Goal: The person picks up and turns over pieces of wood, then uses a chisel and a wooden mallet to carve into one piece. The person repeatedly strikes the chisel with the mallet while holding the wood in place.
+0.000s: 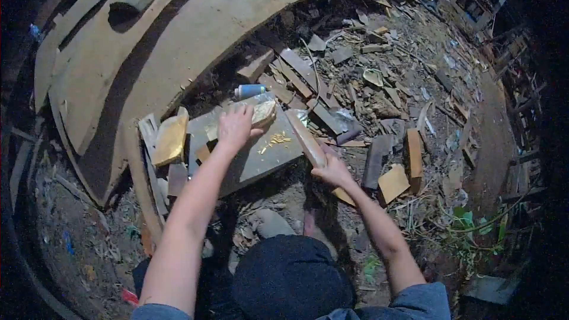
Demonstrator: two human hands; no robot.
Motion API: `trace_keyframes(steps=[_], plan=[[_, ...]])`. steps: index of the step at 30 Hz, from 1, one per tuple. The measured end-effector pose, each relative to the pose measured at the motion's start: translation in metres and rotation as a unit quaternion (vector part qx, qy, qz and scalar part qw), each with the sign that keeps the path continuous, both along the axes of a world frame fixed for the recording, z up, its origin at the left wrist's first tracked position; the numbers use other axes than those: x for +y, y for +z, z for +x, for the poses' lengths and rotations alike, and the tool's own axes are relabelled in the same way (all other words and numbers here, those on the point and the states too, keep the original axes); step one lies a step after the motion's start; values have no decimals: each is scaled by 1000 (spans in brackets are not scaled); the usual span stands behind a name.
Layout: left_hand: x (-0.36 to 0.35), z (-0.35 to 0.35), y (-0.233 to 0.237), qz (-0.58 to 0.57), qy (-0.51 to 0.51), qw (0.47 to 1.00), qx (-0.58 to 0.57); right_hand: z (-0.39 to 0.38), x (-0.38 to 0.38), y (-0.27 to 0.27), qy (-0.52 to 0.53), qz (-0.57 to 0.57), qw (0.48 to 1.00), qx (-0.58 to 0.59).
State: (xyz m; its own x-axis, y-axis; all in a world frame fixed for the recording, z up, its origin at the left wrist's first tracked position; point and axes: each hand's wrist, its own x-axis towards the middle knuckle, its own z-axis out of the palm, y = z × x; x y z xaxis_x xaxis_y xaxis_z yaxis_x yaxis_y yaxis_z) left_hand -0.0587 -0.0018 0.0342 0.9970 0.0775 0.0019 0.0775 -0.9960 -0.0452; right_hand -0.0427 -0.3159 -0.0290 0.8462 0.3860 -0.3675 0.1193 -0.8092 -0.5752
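My left hand lies over a pale, rough-faced wood block, fingers bent on its near end. The block rests on a flat grey slab, where small yellow chips are scattered. On the slab's right side, my right hand is closed around the lower end of a long, flat, blade-like piece. That piece slants up and left, its far tip close to the block; I cannot tell whether it is wood or metal. A blue can lies just behind the block.
Big curved planks stretch across the back left. A yellowish wood piece leans left of the slab. Offcuts and debris cover the ground at right, with an orange-brown block standing there. A dark cap shows below.
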Motion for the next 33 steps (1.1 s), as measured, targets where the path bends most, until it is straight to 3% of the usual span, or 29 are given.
trace_keyframes(steps=[2,5,6,9,15,21,26,29,33], plan=[[2,-2,-5,-17,-13,1000,-19,-30,3,31,-115,73,989,58],[2,-5,5,-28,-12,999,-43,-37,-7,2,-149,177,967,107],[0,-4,3,-32,-9,998,-46,-43,-10,0,-150,179,967,104],[9,-3,6,-42,-36,996,-64,-54,-16,-2,-145,141,978,-57],[20,-2,41,-117,-64,990,-43,-67,-28,10,-196,141,969,-53],[6,-1,45,-49,-77,995,-50,-67,-11,22,-180,108,973,-95],[6,-2,1,-7,-108,992,-69,-43,14,23,-133,65,986,-79],[4,-7,-9,24,-90,990,-102,-19,28,28,-66,151,979,-118],[5,-4,-11,28,-75,993,-90,1,58,84,-98,203,960,-169]])
